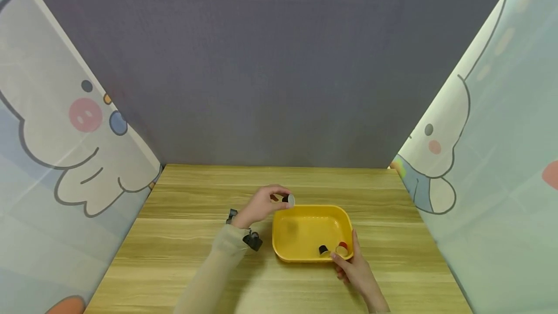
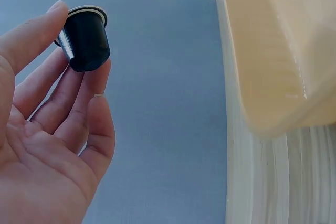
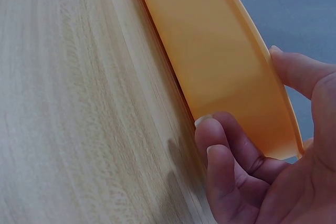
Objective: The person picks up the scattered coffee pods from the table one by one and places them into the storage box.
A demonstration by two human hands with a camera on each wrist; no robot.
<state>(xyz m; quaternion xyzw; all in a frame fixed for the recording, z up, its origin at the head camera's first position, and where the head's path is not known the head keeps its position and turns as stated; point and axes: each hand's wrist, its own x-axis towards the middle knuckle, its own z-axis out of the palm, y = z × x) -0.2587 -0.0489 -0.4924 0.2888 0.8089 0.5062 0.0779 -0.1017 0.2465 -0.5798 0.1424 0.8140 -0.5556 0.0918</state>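
Observation:
My left hand [image 1: 263,205] pinches a black coffee capsule [image 2: 86,39] between thumb and fingers, just past the back left corner of a yellow plastic tray [image 1: 307,227]. The capsule's pale lid faces right in the head view. At the tray's front right corner my right hand [image 1: 356,270] grips the rim, thumb over the edge and fingers curled against the outer wall [image 3: 220,61]. Inside that corner lie a second black capsule [image 1: 323,250] and a red one [image 1: 342,248], both tipped on their sides.
The tray stands on a wood-grain table [image 1: 183,236]. A grey panel [image 1: 279,71] rises at the table's back edge. Cartoon-printed curtains [image 1: 52,125] hang along both sides. A small black device [image 1: 253,241] is strapped to the left wrist.

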